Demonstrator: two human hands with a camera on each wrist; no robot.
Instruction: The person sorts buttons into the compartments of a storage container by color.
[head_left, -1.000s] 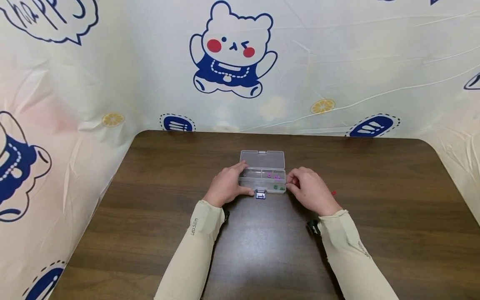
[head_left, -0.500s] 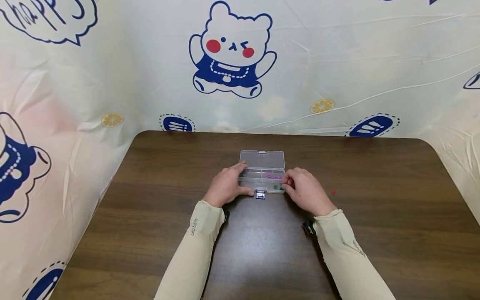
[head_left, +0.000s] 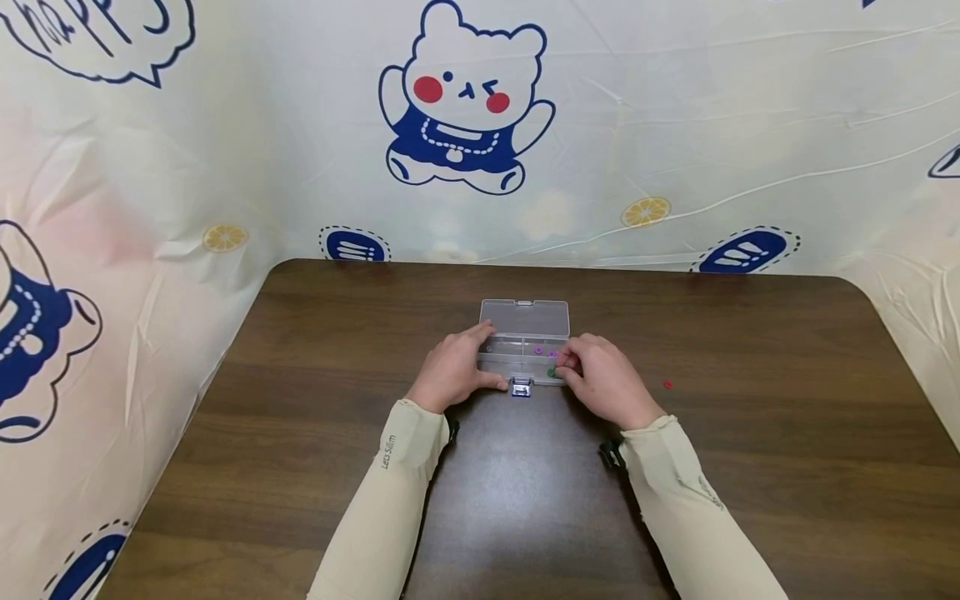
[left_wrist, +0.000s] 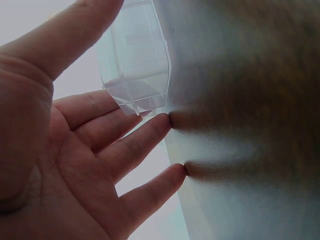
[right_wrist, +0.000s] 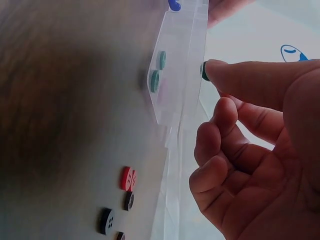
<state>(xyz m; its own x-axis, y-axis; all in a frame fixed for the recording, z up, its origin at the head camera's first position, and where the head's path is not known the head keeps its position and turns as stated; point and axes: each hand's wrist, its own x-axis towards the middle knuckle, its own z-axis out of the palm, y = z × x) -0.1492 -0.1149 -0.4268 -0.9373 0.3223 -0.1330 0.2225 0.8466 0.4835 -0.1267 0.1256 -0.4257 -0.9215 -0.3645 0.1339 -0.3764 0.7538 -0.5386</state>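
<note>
A clear plastic box [head_left: 501, 367] stands on the table with its lid [head_left: 525, 318] flipped back. Its left end is held by my left hand [head_left: 448, 373], thumb at the front and fingers toward the back. My right hand [head_left: 609, 382] is over the right end of the box, pinching a green button [right_wrist: 204, 71] above the front compartment. Two green buttons [right_wrist: 155, 81] show through the wall in the right wrist view. Purple buttons [head_left: 538, 351] lie in the rear right compartment. At the box's front hangs a blue-and-clear latch [head_left: 521, 387].
A red button [head_left: 668, 384] lies on the brown table [head_left: 750, 433], right of my right hand. In the right wrist view, black buttons [right_wrist: 106, 221] lie near red ones. A printed cloth [head_left: 600, 150] hangs behind the table's back edge.
My right hand has moved left, from beside the box's right end to over its front right compartment. The left hand and the box stay in place.
</note>
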